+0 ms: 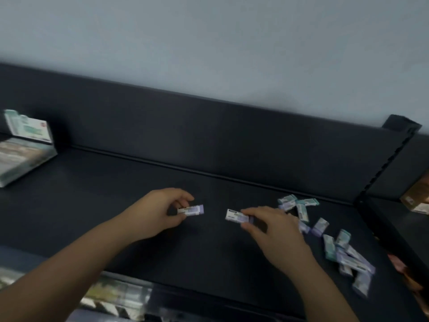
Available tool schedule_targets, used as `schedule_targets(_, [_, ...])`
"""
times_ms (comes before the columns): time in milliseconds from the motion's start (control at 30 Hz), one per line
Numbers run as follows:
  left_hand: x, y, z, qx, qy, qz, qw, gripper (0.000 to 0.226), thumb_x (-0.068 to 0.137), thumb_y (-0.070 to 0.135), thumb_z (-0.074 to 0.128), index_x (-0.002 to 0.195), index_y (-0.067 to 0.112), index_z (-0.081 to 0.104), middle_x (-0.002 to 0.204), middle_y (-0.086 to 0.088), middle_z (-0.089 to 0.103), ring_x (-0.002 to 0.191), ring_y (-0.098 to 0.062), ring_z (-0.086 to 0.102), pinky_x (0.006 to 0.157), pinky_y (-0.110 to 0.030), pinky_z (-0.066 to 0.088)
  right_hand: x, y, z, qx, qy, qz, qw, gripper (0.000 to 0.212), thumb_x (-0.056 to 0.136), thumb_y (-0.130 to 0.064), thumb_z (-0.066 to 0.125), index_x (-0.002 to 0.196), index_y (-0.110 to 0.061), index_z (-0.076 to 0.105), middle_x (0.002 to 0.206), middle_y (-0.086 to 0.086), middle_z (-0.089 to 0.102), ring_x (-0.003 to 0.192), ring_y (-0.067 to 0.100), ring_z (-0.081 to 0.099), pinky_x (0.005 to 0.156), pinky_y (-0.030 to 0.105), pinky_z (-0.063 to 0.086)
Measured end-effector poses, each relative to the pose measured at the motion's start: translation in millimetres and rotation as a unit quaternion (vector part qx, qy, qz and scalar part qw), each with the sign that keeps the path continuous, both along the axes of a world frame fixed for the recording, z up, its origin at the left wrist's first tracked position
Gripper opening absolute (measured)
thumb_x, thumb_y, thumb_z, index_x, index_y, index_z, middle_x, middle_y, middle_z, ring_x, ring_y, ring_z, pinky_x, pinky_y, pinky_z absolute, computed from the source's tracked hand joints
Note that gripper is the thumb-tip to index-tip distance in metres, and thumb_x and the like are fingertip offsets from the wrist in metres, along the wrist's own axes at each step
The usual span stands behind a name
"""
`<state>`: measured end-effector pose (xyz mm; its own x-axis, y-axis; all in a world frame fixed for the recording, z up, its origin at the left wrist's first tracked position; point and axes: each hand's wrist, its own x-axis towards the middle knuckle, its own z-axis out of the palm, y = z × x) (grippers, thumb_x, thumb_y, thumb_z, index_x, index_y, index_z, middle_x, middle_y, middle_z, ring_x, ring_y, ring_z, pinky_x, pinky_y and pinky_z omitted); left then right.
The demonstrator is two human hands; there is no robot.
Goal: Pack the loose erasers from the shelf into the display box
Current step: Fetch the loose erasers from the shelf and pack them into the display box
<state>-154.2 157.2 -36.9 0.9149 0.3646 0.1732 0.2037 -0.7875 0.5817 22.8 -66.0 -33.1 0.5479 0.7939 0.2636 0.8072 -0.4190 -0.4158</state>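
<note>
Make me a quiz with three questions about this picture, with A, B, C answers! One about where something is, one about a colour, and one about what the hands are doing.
1. Where on the shelf is the display box?
A. far left
B. far right
C. in the middle

2. What colour is the shelf?
A. white
B. red
C. dark, nearly black

3. What are the left hand and right hand doing?
A. both are empty
B. each pinches an eraser
C. both hold the box

Answers:
1 A: the box sits at the left edge, far from the loose erasers on the right.
2 C: its floor and back panel are both very dark.
3 B: the left eraser and the right eraser each poke out from fingertips.
</note>
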Motion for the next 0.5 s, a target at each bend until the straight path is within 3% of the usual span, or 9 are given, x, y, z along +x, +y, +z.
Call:
schedule_targets(100, [-40.9,36.3,2.4,-0.02,0.001,0.003,1.0,0.045,0.08,0.022,0.074,0.115,0.037,0.051,0.096,0.019,0.065,0.092,-0.001,0.061,0.078,-0.019,0.05,-30.2,46.5,0.0,-0.002,0.01,0.017,1.0,0.025,0.089,-0.042,0.063,0.113,-0.041,0.064,0.101,-0.025,0.061,0.097,0.005,0.056,0.094,0.039,0.042])
schedule_targets(267, [-111.5,112.9,12.3,-0.039,-0.022,0.014,0.999,0.049,0.077,0.019,0.076,0.115,0.037,0.051,0.095,0.019,0.066,0.091,-0.005,0.063,0.08,-0.027,0.051,-96.1,127.2,-4.2,-0.018,-0.017,0.021,0.999,0.026,0.093,-0.044,0.055,0.119,-0.046,0.058,0.101,-0.027,0.055,0.097,0.0,0.049,0.084,0.028,0.023])
schedule_targets(500, [-180.1,191.1,19.0,-0.037,-0.033,0.023,0.999,0.045,0.077,0.017,0.077,0.109,0.037,0.054,0.094,0.017,0.066,0.09,-0.006,0.063,0.077,-0.024,0.051,-173.1,200.6,-8.1,-0.026,0.014,0.019,0.999,0.026,0.094,-0.044,0.053,0.12,-0.044,0.057,0.107,-0.023,0.058,0.103,0.002,0.05,0.085,0.028,0.024])
